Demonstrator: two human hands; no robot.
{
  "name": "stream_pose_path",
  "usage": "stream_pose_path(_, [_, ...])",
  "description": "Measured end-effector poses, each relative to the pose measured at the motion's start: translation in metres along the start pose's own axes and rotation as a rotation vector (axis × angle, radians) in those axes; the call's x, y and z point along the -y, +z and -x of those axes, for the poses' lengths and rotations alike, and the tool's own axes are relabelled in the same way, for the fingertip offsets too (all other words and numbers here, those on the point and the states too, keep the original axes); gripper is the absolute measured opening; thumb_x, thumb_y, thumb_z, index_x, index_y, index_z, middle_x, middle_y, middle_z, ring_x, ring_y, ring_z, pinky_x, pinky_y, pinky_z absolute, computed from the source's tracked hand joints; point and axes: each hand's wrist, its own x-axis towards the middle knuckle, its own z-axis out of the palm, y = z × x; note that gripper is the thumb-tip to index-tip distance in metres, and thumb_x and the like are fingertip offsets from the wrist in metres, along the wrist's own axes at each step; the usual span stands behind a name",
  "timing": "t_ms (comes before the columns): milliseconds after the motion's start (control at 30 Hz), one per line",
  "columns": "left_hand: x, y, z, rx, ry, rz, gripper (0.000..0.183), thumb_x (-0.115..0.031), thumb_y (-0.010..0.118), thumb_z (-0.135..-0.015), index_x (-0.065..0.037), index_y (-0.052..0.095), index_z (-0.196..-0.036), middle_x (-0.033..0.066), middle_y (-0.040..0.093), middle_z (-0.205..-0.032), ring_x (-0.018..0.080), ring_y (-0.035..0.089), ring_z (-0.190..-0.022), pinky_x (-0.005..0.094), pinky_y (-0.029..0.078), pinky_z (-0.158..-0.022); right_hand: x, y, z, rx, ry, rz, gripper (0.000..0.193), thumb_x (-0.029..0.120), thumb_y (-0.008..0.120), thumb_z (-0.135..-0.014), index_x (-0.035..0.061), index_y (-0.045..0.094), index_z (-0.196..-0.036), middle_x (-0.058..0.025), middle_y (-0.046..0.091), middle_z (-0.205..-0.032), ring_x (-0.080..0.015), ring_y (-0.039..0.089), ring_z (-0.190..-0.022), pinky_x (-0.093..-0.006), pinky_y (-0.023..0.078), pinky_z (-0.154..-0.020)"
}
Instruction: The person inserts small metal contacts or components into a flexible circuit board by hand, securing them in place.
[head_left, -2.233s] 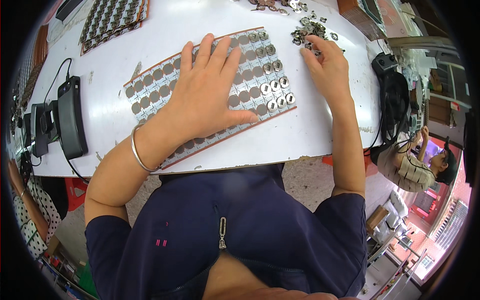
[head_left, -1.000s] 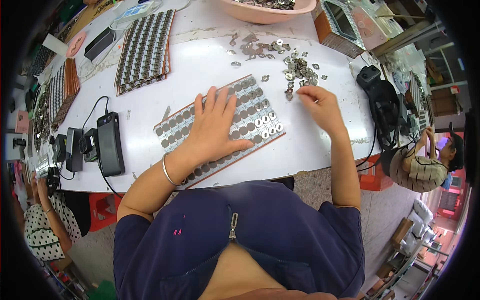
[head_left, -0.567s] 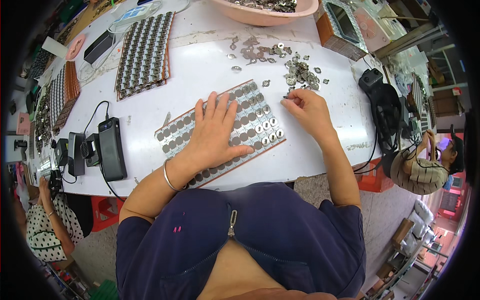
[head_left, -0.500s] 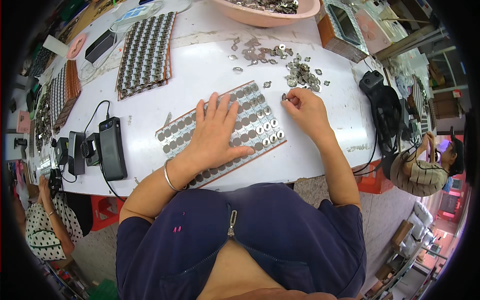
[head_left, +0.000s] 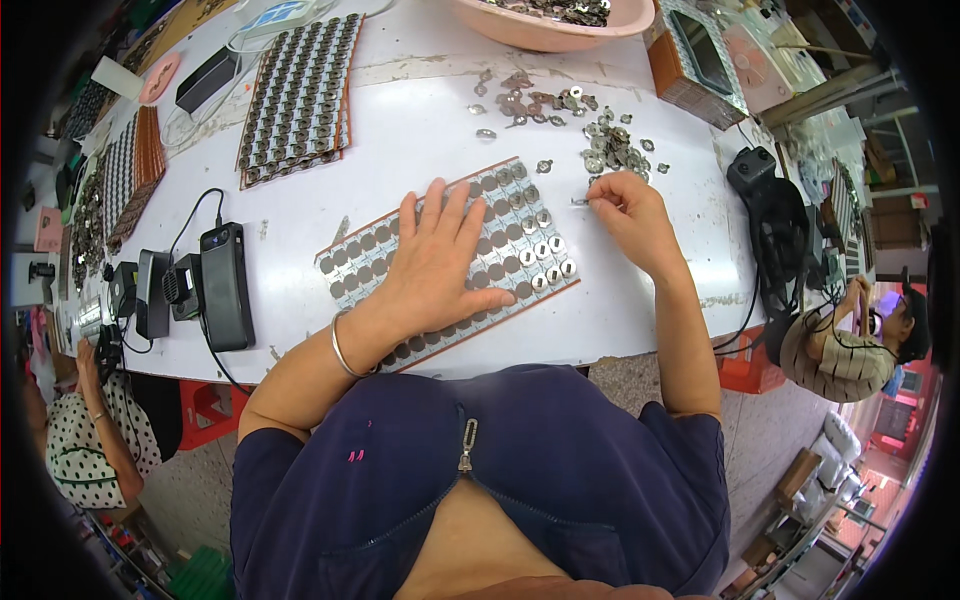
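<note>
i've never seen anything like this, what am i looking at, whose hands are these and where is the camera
There is no machine here: these are a person's own bare hands. The camera is a wide fisheye worn on that person's head, looking down, so straight edges bend near the rim.

The left hand lies flat, fingers spread, over a board covered with rows of round discs. The right hand pinches a small metal piece, just right of the board.

On the white table there is also a pile of loose metal pieces, a pink bowl holding more, and a stack of similar boards. Other people sit at the sides.
</note>
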Motion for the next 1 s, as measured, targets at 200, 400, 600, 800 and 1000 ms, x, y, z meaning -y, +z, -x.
stream_pose_path(200, [0.000, 0.000, -0.001, -0.008, -0.001, 0.003, 0.107, -0.063, 0.077, -0.074, 0.010, 0.041, -0.144, 0.0322, 0.029, -0.153, 0.0497, 0.019, -0.147, 0.0647, 0.013, -0.117, 0.017, -0.008, -0.007, 0.067, 0.307, -0.225, 0.011, 0.008, 0.067, -0.092, 0.0025, 0.069, -0.101, 0.0003, 0.064, -0.080, -0.0066, 0.056, -0.069, -0.0227, 0.047, -0.062])
stream_pose_path(400, [0.000, -0.007, -0.002, -0.069, 0.000, 0.018, 0.082, -0.048, 0.075, -0.083, 0.004, 0.049, -0.140, 0.0269, 0.037, -0.151, 0.0481, 0.024, -0.146, 0.0626, 0.015, -0.118, 0.010, -0.009, -0.005, 0.127, 0.339, -0.465, 0.015, 0.009, 0.069, -0.092, 0.0023, 0.070, -0.105, 0.0011, 0.066, -0.082, -0.0048, 0.057, -0.069, -0.0212, 0.048, -0.061])
stream_pose_path(600, [-0.026, -0.043, -0.043, -0.135, -0.018, 0.500, 0.043, -0.027, 0.071, -0.090, 0.002, 0.067, -0.121, 0.0188, 0.068, -0.115, 0.0290, 0.063, -0.106, 0.0408, 0.048, -0.093, 0.041, -0.004, 0.009, 0.201, 0.234, -0.617, 0.013, 0.009, 0.069, -0.092, 0.0018, 0.068, -0.103, 0.0009, 0.066, -0.086, -0.0047, 0.059, -0.070, -0.0217, 0.049, -0.061])
stream_pose_path(800, [-0.036, -0.029, -0.072, 0.074, -0.167, 0.758, 0.024, -0.017, 0.066, -0.093, 0.004, 0.072, -0.102, 0.0110, 0.072, -0.089, 0.0118, 0.065, -0.074, 0.0266, 0.050, -0.064, 0.050, -0.006, 0.017, 0.156, 0.138, -0.656, 0.011, 0.007, 0.069, -0.093, 0.0013, 0.067, -0.101, 0.0013, 0.065, -0.086, -0.0040, 0.060, -0.072, -0.0214, 0.050, -0.062])
stream_pose_path(1000, [-0.038, -0.019, -0.073, 0.042, -0.264, 1.072, 0.020, -0.012, 0.060, -0.096, 0.001, 0.074, -0.091, 0.0051, 0.070, -0.082, 0.0103, 0.065, -0.073, 0.0258, 0.055, -0.060, 0.048, 0.010, 0.025, -0.102, -0.018, -0.497, 0.005, 0.004, 0.069, -0.092, 0.0003, 0.069, -0.096, -0.0001, 0.068, -0.087, -0.0066, 0.061, -0.072, -0.0225, 0.051, -0.064])
